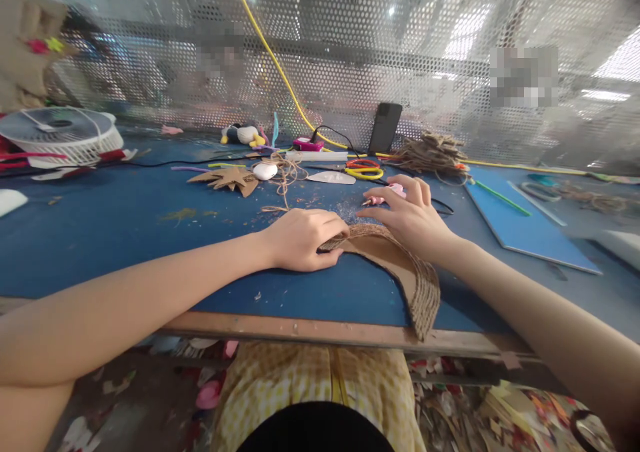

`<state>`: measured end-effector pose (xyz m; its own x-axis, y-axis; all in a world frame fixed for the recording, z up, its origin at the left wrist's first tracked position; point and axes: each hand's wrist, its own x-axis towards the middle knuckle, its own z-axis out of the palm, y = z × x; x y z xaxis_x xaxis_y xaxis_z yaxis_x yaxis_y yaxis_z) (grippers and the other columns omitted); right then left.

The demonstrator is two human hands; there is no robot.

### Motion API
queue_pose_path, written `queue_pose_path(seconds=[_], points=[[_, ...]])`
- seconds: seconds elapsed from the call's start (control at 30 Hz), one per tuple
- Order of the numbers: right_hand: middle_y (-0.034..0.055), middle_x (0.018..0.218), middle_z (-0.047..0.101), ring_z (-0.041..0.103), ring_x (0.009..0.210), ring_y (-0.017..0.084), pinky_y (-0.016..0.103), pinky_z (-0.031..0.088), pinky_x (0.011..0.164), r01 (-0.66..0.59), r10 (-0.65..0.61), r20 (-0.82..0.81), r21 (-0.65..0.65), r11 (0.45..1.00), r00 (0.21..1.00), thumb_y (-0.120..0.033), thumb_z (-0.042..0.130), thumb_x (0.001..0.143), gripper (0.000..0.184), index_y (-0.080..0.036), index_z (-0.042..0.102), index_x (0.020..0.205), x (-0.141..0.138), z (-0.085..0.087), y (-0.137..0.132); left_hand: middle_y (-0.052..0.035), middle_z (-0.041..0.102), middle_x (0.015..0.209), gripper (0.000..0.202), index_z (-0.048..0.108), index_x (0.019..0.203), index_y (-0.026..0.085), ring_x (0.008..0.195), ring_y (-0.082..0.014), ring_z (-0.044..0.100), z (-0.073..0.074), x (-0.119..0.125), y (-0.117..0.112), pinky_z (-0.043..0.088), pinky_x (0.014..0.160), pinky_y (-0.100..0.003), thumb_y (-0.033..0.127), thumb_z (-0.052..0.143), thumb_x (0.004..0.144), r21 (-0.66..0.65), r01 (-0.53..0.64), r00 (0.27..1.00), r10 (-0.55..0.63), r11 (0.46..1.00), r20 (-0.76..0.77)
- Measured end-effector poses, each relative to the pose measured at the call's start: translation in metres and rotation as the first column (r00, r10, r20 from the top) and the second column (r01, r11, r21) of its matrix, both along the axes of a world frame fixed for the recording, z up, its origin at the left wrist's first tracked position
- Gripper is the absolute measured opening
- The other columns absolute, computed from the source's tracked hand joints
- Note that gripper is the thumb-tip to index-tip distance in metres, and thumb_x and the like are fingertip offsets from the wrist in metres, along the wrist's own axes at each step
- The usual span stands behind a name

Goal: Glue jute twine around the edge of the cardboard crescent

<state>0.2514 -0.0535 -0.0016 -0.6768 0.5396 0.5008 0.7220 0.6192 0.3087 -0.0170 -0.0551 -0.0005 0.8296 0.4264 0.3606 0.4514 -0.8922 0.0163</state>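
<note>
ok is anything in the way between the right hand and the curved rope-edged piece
Nothing visible: the right hand is right beside the curved rope-edged piece. The pink tool shows on the far side, not between them.

crescent piece (383, 251): 1, bare brown face, rows of coarse twine (427, 295) along its outer rim | pose: arched, left end held and partly covered, right end down over the blue tabletop's (125, 239) front edge | pink tool (398, 189): 1, beyond the arch, partly hidden, narrow tip pointing left
</note>
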Motion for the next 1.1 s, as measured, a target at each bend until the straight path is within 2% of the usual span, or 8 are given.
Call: queue_pose_path(seconds=[0.2, 0.37, 0.53, 0.67, 0.8, 0.9, 1.0, 1.1], points=[[-0.0009, 0.145, 0.055, 0.030, 0.136, 0.037, 0.061, 0.030, 0.106, -0.033, 0.036, 0.058, -0.050, 0.998, 0.998, -0.019, 0.058, 0.094, 0.035, -0.042, 0.068, 0.119, 0.000, 0.002, 0.003, -0.0064, 0.073, 0.111, 0.026, 0.066, 0.111, 0.018, 0.099, -0.0215, 0.070, 0.001, 0.000, 0.001, 0.055, 0.083, -0.032, 0.029, 0.055, 0.090, -0.019, 0.035, 0.999, -0.034, 0.999, 0.016], [0.0011, 0.137, 0.061, 0.031, 0.135, 0.035, 0.059, 0.033, 0.105, -0.056, 0.060, 0.058, -0.071, 0.996, 0.996, -0.026, 0.061, 0.094, 0.020, -0.036, 0.072, 0.108, 0.000, 0.003, 0.006, -0.0067, 0.072, 0.111, 0.027, 0.066, 0.112, 0.018, 0.100, -0.0219, 0.070, 0.001, 0.000, 0.002, 0.054, 0.085, -0.032, 0.030, 0.054, 0.090, -0.040, 0.032, 0.999, -0.031, 0.999, 0.007], [0.0036, 0.118, 0.070, 0.040, 0.128, 0.033, 0.056, 0.034, 0.103, -0.049, 0.044, -0.108, -0.048, 0.998, 0.993, -0.029, 0.060, 0.095, 0.013, -0.031, 0.073, 0.095, -0.001, 0.003, 0.007, -0.0073, 0.072, 0.113, 0.026, 0.065, 0.111, 0.018, 0.102, -0.0221, 0.070, -0.001, 0.000, 0.002, 0.054, 0.088, -0.032, 0.031, 0.054, 0.091, -0.039, 0.036, 0.999, -0.036, 0.999, 0.017], [0.0037, 0.110, 0.074, 0.047, 0.120, 0.029, 0.054, 0.038, 0.103, -0.132, 0.073, -0.339, -0.152, 0.980, 0.938, -0.030, 0.061, 0.095, 0.011, -0.028, 0.071, 0.093, -0.005, 0.004, 0.005, -0.0074, 0.072, 0.112, 0.026, 0.065, 0.111, 0.018, 0.102, -0.0221, 0.070, -0.001, 0.000, 0.001, 0.055, 0.088, -0.032, 0.031, 0.053, 0.091, -0.041, 0.032, 0.999, -0.031, 0.999, 0.017], [0.0050, 0.103, 0.076, 0.059, 0.111, 0.026, 0.048, 0.045, 0.101, -0.318, 0.074, -0.566, -0.345, 0.883, 0.821, -0.035, 0.061, 0.094, 0.015, -0.025, 0.071, 0.096, -0.008, 0.006, 0.003, -0.0070, 0.072, 0.112, 0.025, 0.065, 0.110, 0.018, 0.100, -0.0218, 0.070, 0.000, 0.000, 0.001, 0.055, 0.085, -0.032, 0.030, 0.054, 0.091, -0.030, 0.032, 0.999, -0.032, 0.999, 0.017], [0.0058, 0.100, 0.076, 0.066, 0.104, 0.023, 0.042, 0.051, 0.093, -0.447, -0.022, -0.685, -0.499, 0.743, 0.728, -0.042, 0.061, 0.094, 0.020, -0.024, 0.070, 0.096, -0.011, 0.005, 0.000, -0.0071, 0.072, 0.111, 0.025, 0.065, 0.109, 0.018, 0.100, -0.0216, 0.070, 0.000, -0.001, 0.001, 0.055, 0.084, -0.031, 0.030, 0.055, 0.090, -0.020, 0.036, 0.999, -0.036, 0.999, 0.021], [0.0042, 0.087, 0.075, 0.068, 0.095, 0.021, 0.038, 0.053, 0.087, -0.561, -0.125, -0.765, -0.563, 0.607, 0.632, -0.047, 0.061, 0.094, 0.024, -0.023, 0.063, 0.094, -0.013, 0.004, -0.001, -0.0064, 0.072, 0.109, 0.024, 0.065, 0.108, 0.018, 0.098, -0.0211, 0.070, -0.001, 0.000, 0.002, 0.055, 0.083, -0.031, 0.030, 0.056, 0.089, -0.014, 0.045, 0.999, -0.045, 0.999, 0.024], [0.0023, 0.077, 0.069, 0.065, 0.077, 0.018, 0.035, 0.052, 0.075, -0.564, -0.172, -0.783, -0.563, 0.605, 0.597, -0.052, 0.061, 0.093, 0.029, -0.023, 0.062, 0.092, -0.014, 0.004, 0.000, -0.0061, 0.072, 0.109, 0.024, 0.065, 0.108, 0.017, 0.098, -0.0214, 0.070, -0.002, -0.001, 0.003, 0.055, 0.083, -0.032, 0.030, 0.056, 0.089, -0.010, 0.047, 0.999, -0.046, 0.999, 0.028]])
